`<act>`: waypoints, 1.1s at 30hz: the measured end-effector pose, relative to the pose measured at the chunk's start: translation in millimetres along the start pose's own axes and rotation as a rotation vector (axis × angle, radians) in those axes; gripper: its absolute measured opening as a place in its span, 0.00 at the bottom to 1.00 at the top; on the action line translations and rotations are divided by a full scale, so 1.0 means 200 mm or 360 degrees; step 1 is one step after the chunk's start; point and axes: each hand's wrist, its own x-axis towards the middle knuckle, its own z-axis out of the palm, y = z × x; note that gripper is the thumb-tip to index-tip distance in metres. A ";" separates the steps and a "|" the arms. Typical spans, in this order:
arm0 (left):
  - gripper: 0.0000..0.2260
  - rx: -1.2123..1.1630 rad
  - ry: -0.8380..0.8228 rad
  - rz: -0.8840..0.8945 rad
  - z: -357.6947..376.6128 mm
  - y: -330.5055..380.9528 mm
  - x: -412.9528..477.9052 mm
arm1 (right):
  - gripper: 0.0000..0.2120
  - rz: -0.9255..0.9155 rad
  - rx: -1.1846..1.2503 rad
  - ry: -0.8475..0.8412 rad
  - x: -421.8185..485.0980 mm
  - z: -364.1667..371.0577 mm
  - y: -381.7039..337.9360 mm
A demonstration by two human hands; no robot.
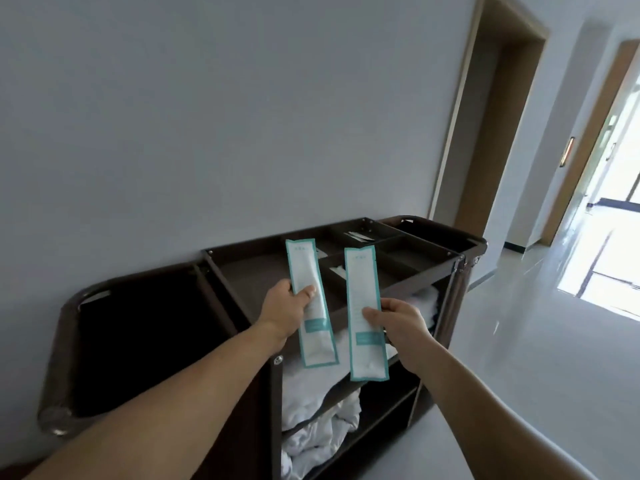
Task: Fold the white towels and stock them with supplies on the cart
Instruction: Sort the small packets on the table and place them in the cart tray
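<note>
Packets, long, flat and shiny: your left hand pinches one packet, your right hand pinches the other packet, both pointing up over the cart.

The dark cart stands on the shiny floor. Its top is a flat tray split into boxes. The box at 12 o'clock holds small white packets. A box near the middle holds a white thing, too small to tell. The shelves below hold white towels, crumpled at 6 o'clock. A dark bag sits at 9 o'clock.
</note>
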 end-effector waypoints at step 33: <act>0.07 0.0064 0.0738 -0.0084 0.86 -0.10 1.28 | 0.15 0.0079 -0.0854 -0.0777 1.95 -0.22 0.22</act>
